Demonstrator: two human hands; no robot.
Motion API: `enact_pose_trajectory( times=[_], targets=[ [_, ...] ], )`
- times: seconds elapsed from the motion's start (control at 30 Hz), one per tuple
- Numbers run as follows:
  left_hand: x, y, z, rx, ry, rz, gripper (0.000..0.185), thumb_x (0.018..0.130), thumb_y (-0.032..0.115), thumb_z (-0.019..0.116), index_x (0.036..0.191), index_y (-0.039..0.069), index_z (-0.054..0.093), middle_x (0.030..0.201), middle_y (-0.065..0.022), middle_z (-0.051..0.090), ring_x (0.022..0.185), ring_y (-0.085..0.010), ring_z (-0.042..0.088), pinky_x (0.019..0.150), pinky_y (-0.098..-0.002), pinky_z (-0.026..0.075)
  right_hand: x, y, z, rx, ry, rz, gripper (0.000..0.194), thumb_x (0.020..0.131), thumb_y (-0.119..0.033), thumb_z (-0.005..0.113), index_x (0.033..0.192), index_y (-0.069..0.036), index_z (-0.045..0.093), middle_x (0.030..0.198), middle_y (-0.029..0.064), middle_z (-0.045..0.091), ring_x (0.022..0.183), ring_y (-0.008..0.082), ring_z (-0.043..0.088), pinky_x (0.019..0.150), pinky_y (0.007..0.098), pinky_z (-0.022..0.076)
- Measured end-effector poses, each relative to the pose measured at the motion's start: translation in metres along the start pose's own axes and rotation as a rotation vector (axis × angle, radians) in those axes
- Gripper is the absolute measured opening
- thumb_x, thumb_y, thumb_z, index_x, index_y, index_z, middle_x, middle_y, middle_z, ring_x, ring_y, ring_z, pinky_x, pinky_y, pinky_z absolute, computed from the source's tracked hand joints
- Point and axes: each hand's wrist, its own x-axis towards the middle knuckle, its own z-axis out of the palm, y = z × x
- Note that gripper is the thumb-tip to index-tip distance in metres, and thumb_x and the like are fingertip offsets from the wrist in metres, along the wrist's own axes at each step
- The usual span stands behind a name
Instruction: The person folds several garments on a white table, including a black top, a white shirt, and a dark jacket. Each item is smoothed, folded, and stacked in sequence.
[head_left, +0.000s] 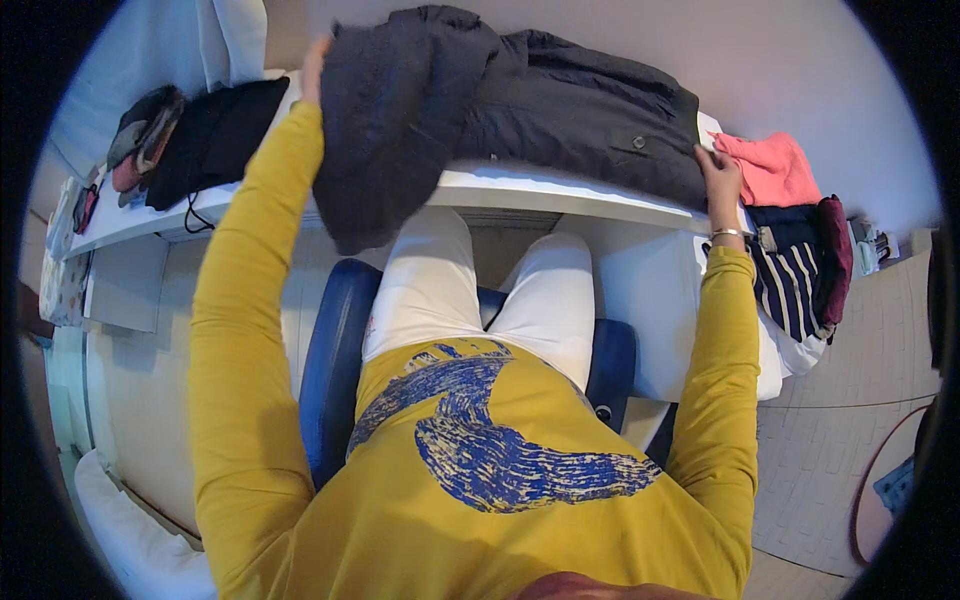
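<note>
A dark grey jacket (577, 112) lies spread lengthwise across the white table (555, 202). A round snap or button shows near its right end. My left hand (312, 73) is at the jacket's far left edge, holding up that end, with the fingers partly behind the cloth. The left part of the jacket is slightly blurred and hangs over the table's front edge. At the opposite end, my right hand (721, 180), with a bracelet at the wrist, pinches the jacket's edge between thumb and fingers.
Black folded clothing (217, 139) with a cord and a pile of mixed garments (142, 139) sit at the left. Right of my right hand lie a coral cloth (776, 169), a striped garment (787, 285) and a maroon roll (836, 259). A blue chair (341, 367) is beneath me.
</note>
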Motion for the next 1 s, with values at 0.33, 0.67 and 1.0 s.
enact_pose_trajectory(
  times=[0.33, 0.67, 1.0],
  targets=[
    [-0.059, 0.030, -0.009, 0.436, -0.137, -0.225, 0.045, 0.095, 0.013, 0.068, 0.135, -0.006, 0.061, 0.124, -0.0148, 0.070, 0.109, -0.0223, 0.066, 0.097, -0.0324, 0.049, -0.003, 0.021, 0.015, -0.053, 0.052, -0.093, 0.056, 0.085, -0.049, 0.079, 0.090, 0.006, 0.072, 0.083, 0.0252, 0.072, 0.075, 0.0361, 0.070, 0.072, 0.0429, 0.0520],
    [-0.164, 0.061, -0.002, 1.185, -0.269, 0.483, 0.057, 0.085, 0.029, 0.081, 0.127, -0.004, 0.064, 0.129, -0.0232, 0.063, 0.119, -0.0337, 0.062, 0.105, -0.0388, 0.047, -0.009, 0.005, 0.009, -0.116, -0.001, -0.004, 0.055, 0.086, -0.051, 0.077, 0.091, 0.004, 0.073, 0.086, 0.0233, 0.073, 0.078, 0.0355, 0.071, 0.074, 0.0422, 0.0527],
    [-0.160, 0.064, 0.017, 0.454, 0.046, 0.280, 0.055, 0.077, -0.006, 0.073, 0.131, 0.001, 0.065, 0.119, -0.0077, 0.067, 0.112, -0.0180, 0.062, 0.101, -0.0309, 0.049, -0.006, 0.014, 0.013, -0.106, 0.026, -0.030, 0.060, 0.086, -0.055, 0.076, 0.096, 0.004, 0.074, 0.091, 0.0253, 0.073, 0.084, 0.0391, 0.071, 0.076, 0.0442, 0.0531]
  ],
)
